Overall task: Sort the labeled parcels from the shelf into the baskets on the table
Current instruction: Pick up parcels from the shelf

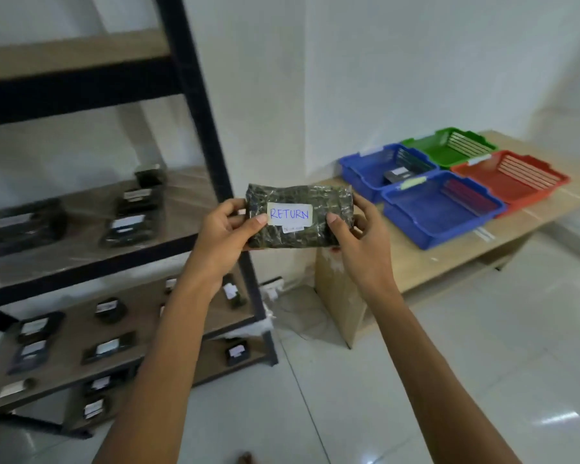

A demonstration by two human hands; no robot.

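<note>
The parcel [298, 216], a dark crinkled plastic-wrapped packet, is held up in the air between the shelf [198, 105] and the table [416, 259], well apart from every basket. Its white label [289, 214] faces the camera and reads RETURN. The left hand [221, 236] pinches the left end and the right hand [362, 239] pinches the right end. On each side the fingers [260, 220] are curled round the edge, with a thumb pressed on the front just beside the label.

The main risk is a wrong drop. Four baskets sit close together on the table: a near blue basket [416, 229], a far blue basket [359, 175] that already holds a small parcel [397, 174], a green basket [419, 142] and a red basket [523, 199]. Their rim tags [412, 183] are too small to read from here. The two blue ones look alike, so I judge that a choice by colour alone could send RETURN into the wrong one.

A second risk is the grip. The wrap looks slick, and both hands hold only the ends. Letting go with one hand on the way over could let the packet sag or slip to the tiled floor [449, 363].

A toss from this far away could hit a rim and land in the neighbouring basket, as their walls touch or nearly touch. Many more labelled parcels [128, 226] lie on the shelf boards.
</note>
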